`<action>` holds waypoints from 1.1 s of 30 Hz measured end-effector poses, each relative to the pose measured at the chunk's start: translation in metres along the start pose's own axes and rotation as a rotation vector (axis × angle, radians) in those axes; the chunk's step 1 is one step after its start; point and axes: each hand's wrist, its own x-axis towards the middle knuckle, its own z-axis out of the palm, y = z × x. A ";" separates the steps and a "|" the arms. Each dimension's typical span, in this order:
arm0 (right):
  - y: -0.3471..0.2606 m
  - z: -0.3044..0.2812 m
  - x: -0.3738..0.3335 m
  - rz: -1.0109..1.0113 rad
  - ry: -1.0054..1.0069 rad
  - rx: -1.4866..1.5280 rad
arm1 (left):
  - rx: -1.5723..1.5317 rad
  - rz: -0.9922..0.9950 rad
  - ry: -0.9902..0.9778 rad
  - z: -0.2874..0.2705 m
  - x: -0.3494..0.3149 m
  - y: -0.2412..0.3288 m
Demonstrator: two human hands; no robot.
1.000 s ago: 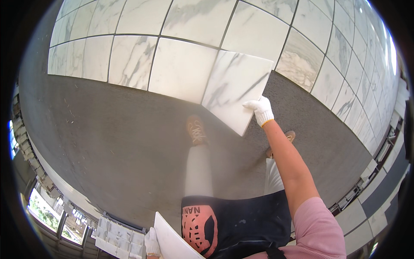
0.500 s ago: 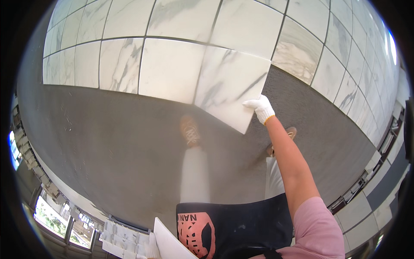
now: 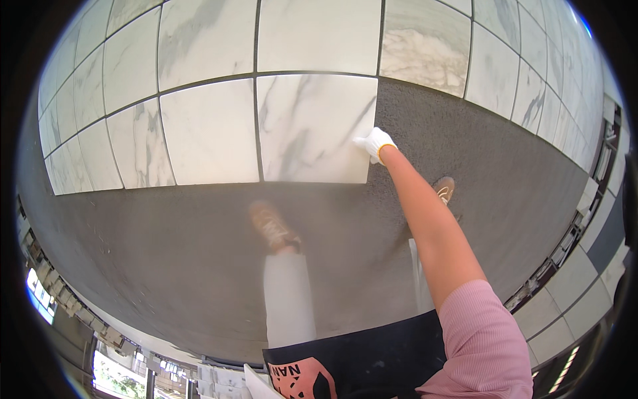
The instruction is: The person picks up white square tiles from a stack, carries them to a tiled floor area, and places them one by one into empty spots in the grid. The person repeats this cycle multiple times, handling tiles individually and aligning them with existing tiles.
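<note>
My right hand (image 3: 377,145), in a white knit glove with a yellow cuff, grips the right edge of a square white marble tile (image 3: 316,126) with grey veins. The thumb lies on top of the tile; the other fingers are mostly hidden at its edge. The tile sits at the right end of the front row, beside a plainer white tile (image 3: 209,133), with a narrow dark gap between them. At the bottom edge, the corner of another white slab (image 3: 258,384) shows by my black apron (image 3: 372,356). My left hand is out of view.
Rows of marble tiles (image 3: 319,33) run across the far side, one with a beige veined patch (image 3: 425,50). Grey floor (image 3: 166,253) lies on the near side, where my two brown shoes (image 3: 272,226) stand. Stacked slabs (image 3: 222,380) are at the lower left.
The tile at my right hand has swung from a skewed position into line with its row. My view has shifted, and my left hand has gone out of sight at the bottom.
</note>
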 end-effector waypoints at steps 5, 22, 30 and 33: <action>0.017 0.004 0.022 -0.046 -0.089 -0.096 | 0.028 -0.012 -0.001 0.007 -0.003 0.002; 0.003 0.003 -0.053 -0.149 -0.094 -0.548 | 0.052 -0.017 -0.014 0.006 -0.032 -0.018; -0.003 0.049 -0.385 -0.159 -1.516 0.734 | 0.116 0.158 -0.006 -0.018 -0.063 -0.044; -0.017 0.049 -0.490 -0.373 -1.670 0.977 | 0.185 0.273 0.089 -0.025 -0.063 -0.025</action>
